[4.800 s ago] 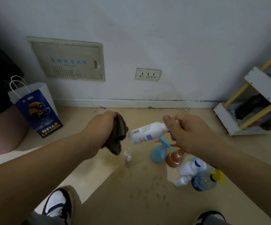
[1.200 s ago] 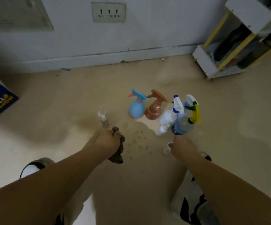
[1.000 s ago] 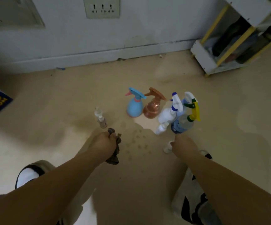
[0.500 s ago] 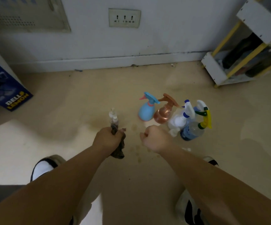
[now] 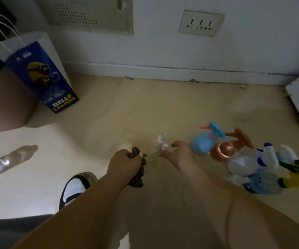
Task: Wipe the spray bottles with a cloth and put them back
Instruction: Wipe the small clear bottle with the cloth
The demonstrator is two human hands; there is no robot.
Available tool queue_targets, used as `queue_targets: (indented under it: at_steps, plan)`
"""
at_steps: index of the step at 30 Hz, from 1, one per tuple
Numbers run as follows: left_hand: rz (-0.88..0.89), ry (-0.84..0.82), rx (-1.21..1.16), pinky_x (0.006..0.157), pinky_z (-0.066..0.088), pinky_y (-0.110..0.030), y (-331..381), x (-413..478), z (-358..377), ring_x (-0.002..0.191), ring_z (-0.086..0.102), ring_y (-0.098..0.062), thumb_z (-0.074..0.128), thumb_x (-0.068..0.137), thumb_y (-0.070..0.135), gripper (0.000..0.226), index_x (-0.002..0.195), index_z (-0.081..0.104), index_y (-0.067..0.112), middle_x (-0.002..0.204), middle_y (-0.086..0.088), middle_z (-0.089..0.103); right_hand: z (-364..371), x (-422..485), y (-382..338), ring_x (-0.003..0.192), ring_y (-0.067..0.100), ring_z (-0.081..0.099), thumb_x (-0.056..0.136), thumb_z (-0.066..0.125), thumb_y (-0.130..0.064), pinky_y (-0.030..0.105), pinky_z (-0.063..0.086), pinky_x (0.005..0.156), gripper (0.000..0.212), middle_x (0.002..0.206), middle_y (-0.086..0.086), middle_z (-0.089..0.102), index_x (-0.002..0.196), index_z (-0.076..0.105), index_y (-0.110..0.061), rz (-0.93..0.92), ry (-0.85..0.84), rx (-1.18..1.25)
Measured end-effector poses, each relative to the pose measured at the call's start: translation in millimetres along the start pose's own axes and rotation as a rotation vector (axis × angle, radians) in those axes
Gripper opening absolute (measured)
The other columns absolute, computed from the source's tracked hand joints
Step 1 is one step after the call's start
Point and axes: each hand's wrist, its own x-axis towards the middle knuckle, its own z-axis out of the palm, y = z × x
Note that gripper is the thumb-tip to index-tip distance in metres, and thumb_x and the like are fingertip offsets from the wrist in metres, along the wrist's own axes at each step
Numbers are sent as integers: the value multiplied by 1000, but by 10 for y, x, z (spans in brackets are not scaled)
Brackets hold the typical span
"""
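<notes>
Where small bottles (image 5: 161, 143) stand, floor (image 5: 123, 114) stretches to the wall (image 5: 163, 51).

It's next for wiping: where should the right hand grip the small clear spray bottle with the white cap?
Round the slim body of the small clear spray bottle, below its white cap, from its right, where the open right hand reaches. It stands upright and narrow, so a fingertip pinch likely suits. The left hand grips the dark cloth.

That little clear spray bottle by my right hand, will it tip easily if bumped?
Probably: the small clear bottle stands tall and narrow on the floor, so a nudge from the right hand could topple it. It looks tiny, so it is likely light.
</notes>
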Motion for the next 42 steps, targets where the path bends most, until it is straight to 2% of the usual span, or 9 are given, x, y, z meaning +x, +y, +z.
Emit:
queue_targets:
  at_steps: [5, 9, 13, 18, 21, 26, 30, 35, 42]
  plan:
    - [-6, -4, -27, 74, 64, -48, -78, 101, 47, 72, 75, -32, 59, 100, 25, 23, 88, 68, 7, 75, -13, 74, 149, 126, 4, 86, 26, 66, 88, 71, -36, 29, 42, 68, 17, 90, 6, 72, 87, 69, -18, -101, 82, -17]
    - [13, -58, -67, 63, 57, -41, -118, 130, 46, 65, 65, -36, 51, 103, 34, 31, 101, 66, 7, 80, -15, 70, 113, 116, 31, 85, 34, 66, 91, 66, -27, 30, 41, 66, 18, 88, 14, 72, 82, 69, -11, -89, 160, -65]
    - [107, -32, 60, 73, 62, -55, -208, 147, 50, 75, 69, -38, 53, 82, 67, 54, 98, 66, 18, 83, -13, 71, -144, -27, 30, 76, 30, 65, 92, 64, -31, 35, 48, 68, 26, 76, 10, 68, 83, 65, -7, -37, 199, 27]
    - [161, -25, 115, 79, 57, -55, 47, -226, 22, 84, 67, -38, 51, 100, 51, 34, 107, 57, 19, 97, -13, 70, -725, -372, -217, 48, 24, 51, 96, 64, -25, 28, 41, 44, 24, 63, 12, 56, 79, 59, -8, -40, 151, 317]
    - [235, -17, 226, 71, 62, -49, 235, -440, -51, 84, 68, -35, 58, 85, 58, 29, 89, 64, 30, 85, -5, 72, -1137, -708, -493, 40, 20, 46, 95, 67, -19, 28, 36, 45, 28, 59, 13, 54, 71, 62, -6, -168, 86, 393]
    - [379, -1, 337, 76, 61, -42, 862, -957, -390, 81, 67, -21, 80, 83, 41, 29, 78, 60, 22, 82, -1, 67, -1728, -1292, -1004, 47, 23, 50, 92, 73, -24, 28, 39, 46, 31, 62, 15, 56, 68, 64, -7, -351, -37, 361]
    - [346, -119, 172, 59, 60, -37, 1290, -1351, -693, 79, 70, -22, 96, 67, 24, 44, 92, 62, 12, 88, -5, 70, -2105, -1783, -1306, 50, 18, 53, 92, 73, -42, 28, 44, 48, 42, 60, 9, 57, 66, 63, -9, -435, -53, 234]
    - [298, -255, 122, 82, 62, -38, 1679, -1706, -960, 98, 71, -25, 99, 61, 21, 62, 110, 62, 19, 107, -6, 72, -2443, -2196, -1464, 48, 14, 56, 87, 74, -52, 28, 47, 48, 47, 56, 3, 60, 68, 65, -9, -429, 51, 173]
    - [219, -406, -181, 81, 57, -38, 1889, -1981, -1150, 112, 62, -32, 74, 83, -9, 47, 122, 65, 16, 124, -12, 64, -2524, -2390, -1435, 52, 16, 58, 87, 77, -45, 28, 48, 47, 41, 65, 8, 65, 77, 71, -5, -427, 99, 299]
